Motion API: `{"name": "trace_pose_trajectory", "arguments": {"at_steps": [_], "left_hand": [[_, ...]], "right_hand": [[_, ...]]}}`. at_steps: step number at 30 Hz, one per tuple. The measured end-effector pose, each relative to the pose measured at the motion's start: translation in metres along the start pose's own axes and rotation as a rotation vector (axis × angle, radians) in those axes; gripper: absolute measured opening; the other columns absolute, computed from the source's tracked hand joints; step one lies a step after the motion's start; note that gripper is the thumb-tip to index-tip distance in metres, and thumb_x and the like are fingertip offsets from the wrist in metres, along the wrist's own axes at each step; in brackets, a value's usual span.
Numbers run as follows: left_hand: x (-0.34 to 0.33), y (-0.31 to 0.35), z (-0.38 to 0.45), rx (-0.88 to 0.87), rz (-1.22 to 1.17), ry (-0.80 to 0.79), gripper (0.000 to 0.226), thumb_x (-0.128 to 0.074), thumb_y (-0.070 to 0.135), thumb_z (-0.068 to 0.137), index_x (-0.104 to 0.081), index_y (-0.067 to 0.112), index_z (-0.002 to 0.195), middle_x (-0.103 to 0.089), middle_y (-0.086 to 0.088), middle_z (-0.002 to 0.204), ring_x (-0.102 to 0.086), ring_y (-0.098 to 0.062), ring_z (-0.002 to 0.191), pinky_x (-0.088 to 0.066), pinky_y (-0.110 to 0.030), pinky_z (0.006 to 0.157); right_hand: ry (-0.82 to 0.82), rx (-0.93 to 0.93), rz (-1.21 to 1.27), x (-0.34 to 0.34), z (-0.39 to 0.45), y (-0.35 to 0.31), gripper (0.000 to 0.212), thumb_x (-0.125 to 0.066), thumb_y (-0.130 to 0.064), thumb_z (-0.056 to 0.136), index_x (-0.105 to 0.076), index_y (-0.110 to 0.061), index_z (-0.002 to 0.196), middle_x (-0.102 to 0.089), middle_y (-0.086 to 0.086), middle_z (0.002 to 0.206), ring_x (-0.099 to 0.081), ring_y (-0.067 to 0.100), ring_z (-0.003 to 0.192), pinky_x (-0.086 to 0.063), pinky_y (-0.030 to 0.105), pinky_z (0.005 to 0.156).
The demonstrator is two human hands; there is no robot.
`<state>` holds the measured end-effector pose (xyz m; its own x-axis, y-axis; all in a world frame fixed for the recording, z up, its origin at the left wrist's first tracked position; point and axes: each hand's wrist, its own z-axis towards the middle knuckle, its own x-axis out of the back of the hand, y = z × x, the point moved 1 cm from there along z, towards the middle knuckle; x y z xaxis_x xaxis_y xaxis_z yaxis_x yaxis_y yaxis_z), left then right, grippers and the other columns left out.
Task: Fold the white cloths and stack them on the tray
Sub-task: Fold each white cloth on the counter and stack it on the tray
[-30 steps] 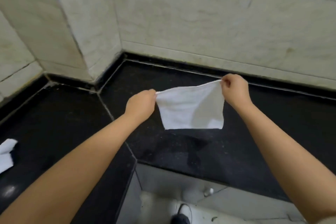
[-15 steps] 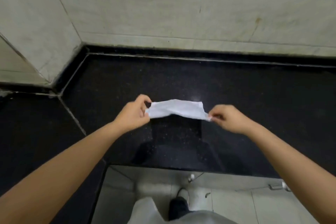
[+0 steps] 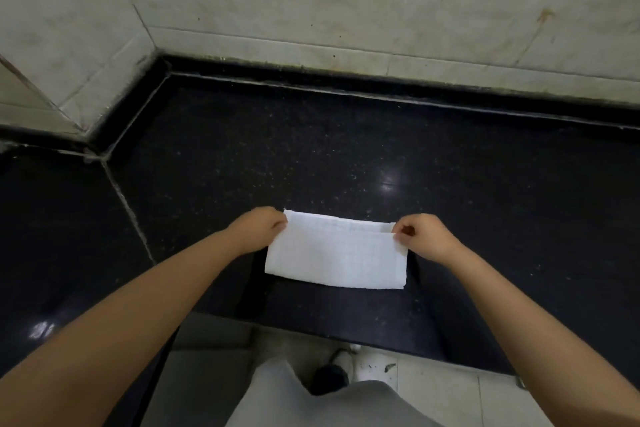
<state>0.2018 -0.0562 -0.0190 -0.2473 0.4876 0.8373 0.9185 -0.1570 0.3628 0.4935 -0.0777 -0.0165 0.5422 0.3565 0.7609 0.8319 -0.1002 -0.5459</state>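
A white cloth (image 3: 334, 251) lies folded over as a flat rectangle on the black stone counter (image 3: 346, 156), near its front edge. My left hand (image 3: 258, 230) pinches the cloth's far left corner. My right hand (image 3: 424, 236) pinches the far right corner, where the top layer's edge sits a little short of the layer beneath. No tray is in view.
Pale tiled walls (image 3: 346, 3) rise behind the counter and angle in at the left corner. A seam (image 3: 128, 215) crosses the counter at the left. Below the front edge I see light floor tiles, my grey trouser leg (image 3: 311, 402) and a shoe (image 3: 329, 378).
The cloth hung open in the air between my hands; both hands brought it down and it now lies folded flat on the counter. The view turned right, and the cloth at the left edge left the frame.
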Motion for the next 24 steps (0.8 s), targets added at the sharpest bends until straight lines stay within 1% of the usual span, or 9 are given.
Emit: {"name": "trace_pose_trajectory", "arguments": {"at_steps": [2, 5, 7, 10, 14, 16, 20, 22, 24], "left_hand": [[0.001, 0.005, 0.013, 0.033, 0.001, 0.085, 0.027, -0.039, 0.017, 0.098, -0.061, 0.006, 0.108, -0.059, -0.012, 0.112, -0.055, -0.023, 0.102, -0.044, -0.032, 0.088], [-0.003, 0.011, 0.03, 0.072, 0.047, 0.125, 0.026, -0.04, 0.017, 0.097, -0.054, 0.009, 0.118, -0.059, -0.011, 0.114, -0.057, -0.024, 0.102, -0.047, -0.035, 0.086], [-0.01, 0.009, 0.039, 0.087, 0.084, 0.117, 0.024, -0.04, 0.018, 0.097, -0.053, 0.009, 0.116, -0.06, -0.012, 0.111, -0.058, -0.025, 0.098, -0.049, -0.036, 0.082], [-0.017, 0.0, 0.047, 0.112, 0.069, 0.131, 0.021, -0.042, 0.019, 0.096, -0.058, 0.01, 0.106, -0.062, -0.009, 0.106, -0.058, -0.022, 0.094, -0.049, -0.034, 0.08], [-0.023, -0.008, 0.044, 0.04, 0.011, 0.256, 0.022, -0.047, 0.016, 0.094, -0.062, 0.007, 0.106, -0.058, -0.008, 0.111, -0.057, -0.022, 0.096, -0.048, -0.033, 0.083], [-0.025, -0.011, 0.045, -0.01, 0.015, 0.296, 0.022, -0.047, 0.015, 0.094, -0.062, 0.006, 0.107, -0.058, -0.007, 0.114, -0.056, -0.021, 0.101, -0.047, -0.032, 0.086], [-0.026, -0.015, 0.051, -0.056, 0.073, 0.277, 0.025, -0.044, 0.017, 0.096, -0.062, 0.007, 0.109, -0.061, -0.007, 0.113, -0.054, -0.02, 0.106, -0.044, -0.029, 0.087], [-0.024, -0.015, 0.053, -0.086, 0.102, 0.254, 0.026, -0.043, 0.017, 0.096, -0.06, 0.007, 0.112, -0.061, -0.008, 0.114, -0.053, -0.02, 0.106, -0.045, -0.03, 0.088], [-0.024, -0.016, 0.055, -0.105, 0.102, 0.221, 0.028, -0.043, 0.014, 0.096, -0.058, 0.006, 0.119, -0.057, -0.011, 0.116, -0.052, -0.023, 0.109, -0.046, -0.033, 0.09]], "right_hand": [[0.081, -0.024, 0.0, -0.002, 0.007, 0.003, 0.016, -0.053, -0.006, 0.088, -0.068, -0.004, 0.092, -0.067, 0.01, 0.099, -0.055, 0.015, 0.083, -0.043, 0.022, 0.071], [0.117, -0.075, -0.04, -0.006, 0.018, 0.007, 0.019, -0.05, -0.004, 0.087, -0.068, -0.004, 0.095, -0.067, 0.011, 0.101, -0.06, 0.022, 0.091, -0.048, 0.03, 0.078], [0.122, -0.094, -0.057, -0.012, 0.023, 0.009, 0.021, -0.05, -0.004, 0.087, -0.068, -0.004, 0.096, -0.066, 0.013, 0.104, -0.06, 0.025, 0.095, -0.048, 0.031, 0.082], [0.146, -0.107, -0.062, -0.02, 0.027, 0.012, 0.022, -0.049, -0.002, 0.086, -0.068, -0.002, 0.096, -0.064, 0.015, 0.104, -0.059, 0.027, 0.096, -0.046, 0.03, 0.082], [0.166, -0.11, -0.06, -0.021, 0.031, 0.013, 0.021, -0.048, -0.001, 0.087, -0.067, -0.001, 0.094, -0.062, 0.017, 0.101, -0.059, 0.029, 0.093, -0.047, 0.033, 0.08], [0.174, -0.103, -0.081, -0.021, 0.034, 0.011, 0.021, -0.047, -0.001, 0.087, -0.067, 0.0, 0.094, -0.061, 0.017, 0.102, -0.057, 0.029, 0.095, -0.046, 0.033, 0.08], [0.162, -0.076, -0.175, -0.028, 0.038, 0.008, 0.023, -0.044, 0.0, 0.088, -0.067, 0.001, 0.093, -0.059, 0.015, 0.108, -0.052, 0.028, 0.104, -0.047, 0.033, 0.082], [0.181, -0.11, -0.197, -0.031, 0.039, 0.006, 0.024, -0.043, 0.002, 0.087, -0.066, 0.001, 0.092, -0.059, 0.015, 0.108, -0.052, 0.027, 0.103, -0.047, 0.031, 0.079], [0.176, -0.145, -0.231, -0.035, 0.039, 0.003, 0.025, -0.041, 0.003, 0.087, -0.064, 0.001, 0.096, -0.057, 0.014, 0.109, -0.052, 0.027, 0.103, -0.044, 0.028, 0.075]]}}
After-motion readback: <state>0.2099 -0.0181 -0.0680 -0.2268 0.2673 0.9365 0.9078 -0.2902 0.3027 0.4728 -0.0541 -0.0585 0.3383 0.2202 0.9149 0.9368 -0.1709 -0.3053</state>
